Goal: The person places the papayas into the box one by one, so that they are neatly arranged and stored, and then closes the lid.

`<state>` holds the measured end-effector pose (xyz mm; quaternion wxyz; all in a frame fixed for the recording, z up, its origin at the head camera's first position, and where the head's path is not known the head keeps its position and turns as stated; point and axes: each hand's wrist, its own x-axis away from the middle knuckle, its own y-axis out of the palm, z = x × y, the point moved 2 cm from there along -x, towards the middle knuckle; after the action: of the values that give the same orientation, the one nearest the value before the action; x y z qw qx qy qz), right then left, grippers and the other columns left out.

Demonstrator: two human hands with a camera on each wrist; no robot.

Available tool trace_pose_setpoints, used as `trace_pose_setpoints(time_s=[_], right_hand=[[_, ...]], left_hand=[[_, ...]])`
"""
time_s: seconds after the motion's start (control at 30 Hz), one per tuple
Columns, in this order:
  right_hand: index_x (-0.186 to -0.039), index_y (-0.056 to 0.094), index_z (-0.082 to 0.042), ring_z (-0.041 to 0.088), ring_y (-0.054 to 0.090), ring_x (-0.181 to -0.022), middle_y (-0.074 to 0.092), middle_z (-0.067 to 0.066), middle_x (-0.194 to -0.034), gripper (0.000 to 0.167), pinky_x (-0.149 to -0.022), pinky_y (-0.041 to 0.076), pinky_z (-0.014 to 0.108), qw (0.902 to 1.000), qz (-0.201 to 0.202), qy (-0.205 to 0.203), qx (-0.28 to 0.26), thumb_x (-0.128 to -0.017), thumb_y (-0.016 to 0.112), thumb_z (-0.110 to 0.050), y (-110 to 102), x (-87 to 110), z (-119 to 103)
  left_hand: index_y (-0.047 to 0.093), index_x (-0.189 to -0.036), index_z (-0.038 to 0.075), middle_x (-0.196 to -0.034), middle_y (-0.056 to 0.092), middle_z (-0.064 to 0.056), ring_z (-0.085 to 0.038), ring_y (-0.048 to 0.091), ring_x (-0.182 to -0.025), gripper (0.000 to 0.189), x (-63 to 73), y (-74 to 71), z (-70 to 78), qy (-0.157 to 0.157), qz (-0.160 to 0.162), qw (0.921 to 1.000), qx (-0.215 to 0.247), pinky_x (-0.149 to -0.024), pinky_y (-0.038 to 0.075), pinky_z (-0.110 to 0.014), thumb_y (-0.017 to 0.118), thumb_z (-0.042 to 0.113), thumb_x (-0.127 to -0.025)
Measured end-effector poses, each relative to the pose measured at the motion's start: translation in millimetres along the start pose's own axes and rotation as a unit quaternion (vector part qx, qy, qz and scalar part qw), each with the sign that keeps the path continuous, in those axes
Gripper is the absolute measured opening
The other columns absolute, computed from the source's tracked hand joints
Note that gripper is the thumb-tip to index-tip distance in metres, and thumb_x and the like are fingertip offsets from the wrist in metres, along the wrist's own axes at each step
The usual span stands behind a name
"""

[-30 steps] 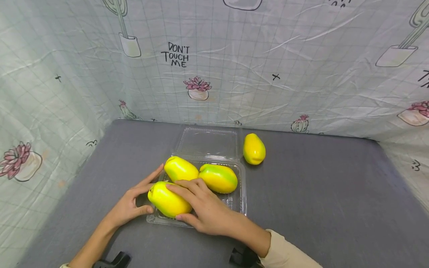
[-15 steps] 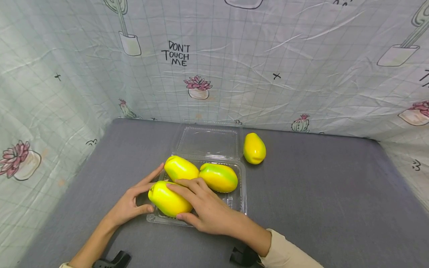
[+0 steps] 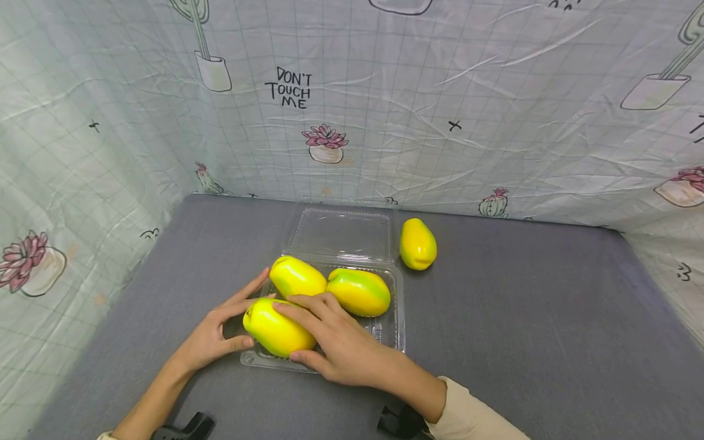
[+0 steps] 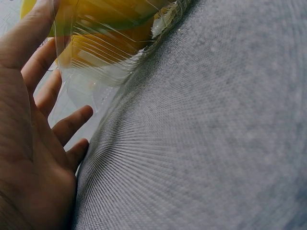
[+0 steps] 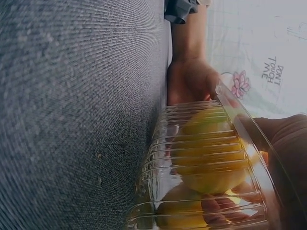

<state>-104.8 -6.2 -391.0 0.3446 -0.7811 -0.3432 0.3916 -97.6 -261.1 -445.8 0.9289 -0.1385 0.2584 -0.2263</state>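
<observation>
In the head view a clear plastic clamshell box (image 3: pixel 400 315) holds three yellow-green mangoes. My right hand (image 3: pixel 342 342) grips the near-left mango (image 3: pixel 275 330), thumb on its front side and fingers over its top. Behind it lie the back-left mango (image 3: pixel 296 278) and the right mango (image 3: pixel 360 293). My left hand (image 3: pixel 211 333) spreads along the box's left side, thumb at the front-left rim. In the left wrist view, the left hand's fingers (image 4: pixel 74 124) stretch beside the ribbed wall. The right wrist view shows mangoes through the ribbed box wall (image 5: pixel 206 143).
The box's lid (image 3: pixel 346 235) lies folded back behind it. Another mango (image 3: pixel 418 244) rests on the grey tabletop (image 3: pixel 511 318) right of the lid. A printed curtain (image 3: pixel 385 122) bounds the back and sides. A black wrist device (image 3: pixel 189 426) shows near the left forearm.
</observation>
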Motion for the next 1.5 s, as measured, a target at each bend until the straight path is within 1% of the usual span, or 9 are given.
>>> trace_pose_setpoints(time_s=[0.4,0.63,0.83,1.17,1.5], right_hand=[[-0.151,0.026,-0.022,0.017,0.036,-0.124,0.034,0.004,-0.147,0.073,-0.102,0.035,0.032,1.0,-0.005,0.0,-0.003,-0.091,0.066,-0.03,-0.4,0.4,0.3],[-0.151,0.025,-0.022,0.017,0.036,-0.123,0.035,0.003,-0.147,0.073,-0.102,0.035,0.032,1.0,-0.007,-0.001,0.0,-0.091,0.066,-0.03,-0.7,0.9,0.3],[-0.151,0.025,-0.022,0.018,0.036,-0.123,0.035,0.002,-0.147,0.072,-0.103,0.033,0.032,1.0,-0.007,-0.003,-0.003,-0.091,0.065,-0.03,-0.2,1.2,1.2],[-0.151,0.025,-0.022,0.02,0.035,-0.124,0.034,0.003,-0.147,0.072,-0.104,0.033,0.034,0.9999,-0.01,-0.003,-0.002,-0.092,0.065,-0.031,-0.4,1.1,0.8],[-0.152,0.024,-0.02,0.019,0.036,-0.123,0.034,0.003,-0.147,0.074,-0.104,0.033,0.033,0.9999,-0.012,-0.004,0.009,-0.091,0.066,-0.031,-2.0,1.0,1.3]], left_hand=[[0.051,-0.135,-0.002,-0.156,0.015,-0.023,-0.034,0.014,-0.143,0.06,0.6,0.4,1.0,-0.01,-0.001,1.0,0.0,-0.111,0.016,-0.023,0.074,0.011,-0.081],[0.051,-0.135,-0.002,-0.155,0.015,-0.023,-0.033,0.017,-0.143,0.06,1.3,0.3,0.4,-0.008,-0.001,1.0,0.002,-0.111,0.017,-0.024,0.074,0.01,-0.081],[0.051,-0.135,-0.002,-0.155,0.015,-0.023,-0.032,0.019,-0.142,0.06,1.2,0.4,0.7,-0.009,-0.001,1.0,0.003,-0.111,0.017,-0.024,0.074,0.008,-0.08],[0.05,-0.135,-0.003,-0.155,0.014,-0.025,-0.032,0.022,-0.141,0.061,1.5,0.8,0.5,-0.001,-0.001,1.0,0.004,-0.111,0.018,-0.024,0.074,0.007,-0.08],[0.052,-0.134,-0.001,-0.155,0.016,-0.024,-0.033,0.019,-0.142,0.058,1.2,0.2,-0.5,-0.002,-0.001,0.9999,-0.013,-0.111,0.018,-0.024,0.073,0.01,-0.081]])
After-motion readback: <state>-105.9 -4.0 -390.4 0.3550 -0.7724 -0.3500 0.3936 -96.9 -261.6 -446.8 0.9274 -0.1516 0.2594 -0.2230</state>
